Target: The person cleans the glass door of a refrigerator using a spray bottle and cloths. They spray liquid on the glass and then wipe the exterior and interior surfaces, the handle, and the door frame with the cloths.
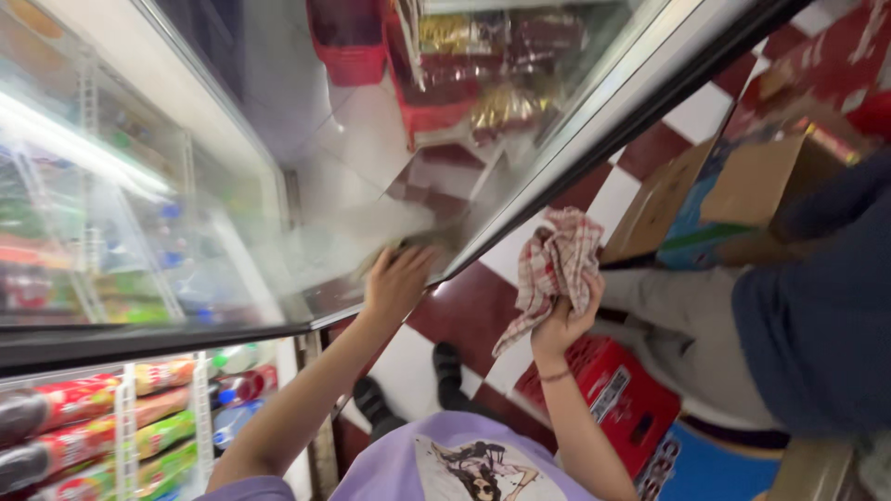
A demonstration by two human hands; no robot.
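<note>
Checked cloth (555, 264) bunched in right hand (566, 320) fingers — left hand (397, 281) on glass door (371, 167)

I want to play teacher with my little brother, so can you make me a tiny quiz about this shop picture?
1. True or false: the right hand holds a red-and-white checked cloth.
2. What does the left hand touch? A) the open glass fridge door B) the red plastic crate C) the brown cardboard box
3. Fill in: the floor has dark red and ____ square tiles.

Key
1. True; the cloth is bunched in that hand.
2. A; the palm presses near the door's lower edge.
3. White.
</note>
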